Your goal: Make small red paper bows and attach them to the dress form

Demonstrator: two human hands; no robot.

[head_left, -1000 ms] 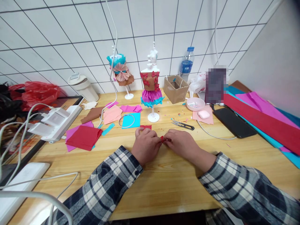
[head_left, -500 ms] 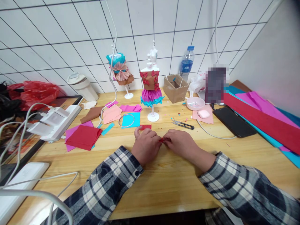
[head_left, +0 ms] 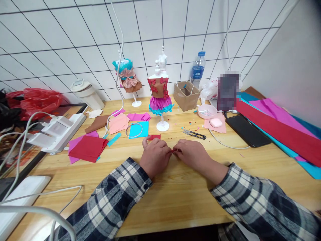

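Over the near edge of the bench [head_left: 160, 207], plaid sleeves [head_left: 112, 192] are extended. A small red piece [head_left: 172, 151] is held between the two hands, out from the middle of that edge. One end is pinched by the fingertips of the left hand [head_left: 155, 157], whose little finger is lifted; the other is pinched by those of the right hand [head_left: 192, 154]. The piece's shape cannot be told well — most of it is hidden by the fingers.

Just beyond, a red scrap [head_left: 156, 137] and a pair of snips [head_left: 195, 134] can be seen. Toward the left edge, a red sheet [head_left: 87, 148] is laid over magenta paper [head_left: 72, 158]. Farther off, a dressed mannequin [head_left: 161, 88] is stood — a cardboard box [head_left: 187, 99] and a bottle [head_left: 197, 70] are placed by the far edge.
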